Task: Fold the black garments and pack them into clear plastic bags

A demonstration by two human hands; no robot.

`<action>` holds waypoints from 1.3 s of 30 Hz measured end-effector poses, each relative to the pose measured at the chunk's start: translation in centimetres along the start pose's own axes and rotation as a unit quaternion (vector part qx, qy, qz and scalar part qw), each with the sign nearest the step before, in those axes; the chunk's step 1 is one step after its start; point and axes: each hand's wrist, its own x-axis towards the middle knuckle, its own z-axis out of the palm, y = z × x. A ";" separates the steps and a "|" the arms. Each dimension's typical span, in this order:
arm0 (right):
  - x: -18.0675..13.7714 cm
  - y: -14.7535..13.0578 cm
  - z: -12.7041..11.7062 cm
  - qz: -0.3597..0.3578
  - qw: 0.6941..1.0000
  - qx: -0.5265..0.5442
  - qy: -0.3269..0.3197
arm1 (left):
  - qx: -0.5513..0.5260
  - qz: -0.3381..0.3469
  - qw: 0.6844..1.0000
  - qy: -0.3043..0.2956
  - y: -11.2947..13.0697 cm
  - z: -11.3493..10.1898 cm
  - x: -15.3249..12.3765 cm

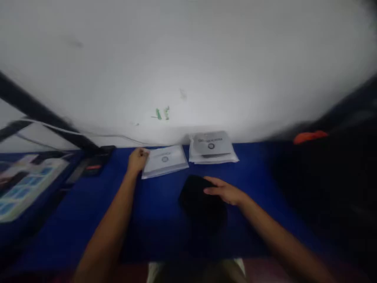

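Observation:
My left hand (137, 159) reaches to the left edge of a stack of clear plastic packets with white labels (165, 161) near the wall, fingers curled on its corner. My right hand (224, 190) lies on a black folded item (200, 200) in the middle of the blue table (153, 212), fingers stretched flat over its top edge. A second stack of the same packets (212, 147) sits to the right against the wall. The picture is blurred.
A white wall (188, 59) rises right behind the table. At the left lie a black device with a red mark (96, 161), a white cable (88, 134) and a board with blue squares (26, 184). A dark mass with an orange piece (309, 136) fills the right.

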 end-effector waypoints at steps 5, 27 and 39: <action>0.2 -0.6 0.0 -0.041 0.994 -0.035 -0.090 | 0.015 -0.029 0.999 0.039 3.0 1.5 0.7; 0.1 -1.7 -0.8 -0.094 0.987 -0.012 -0.128 | -0.162 0.335 0.906 -0.205 15.4 -1.0 -18.6; -1.9 -3.2 -3.2 -0.123 0.954 -0.239 -0.129 | -0.287 0.198 0.922 -0.170 7.3 -6.1 -16.3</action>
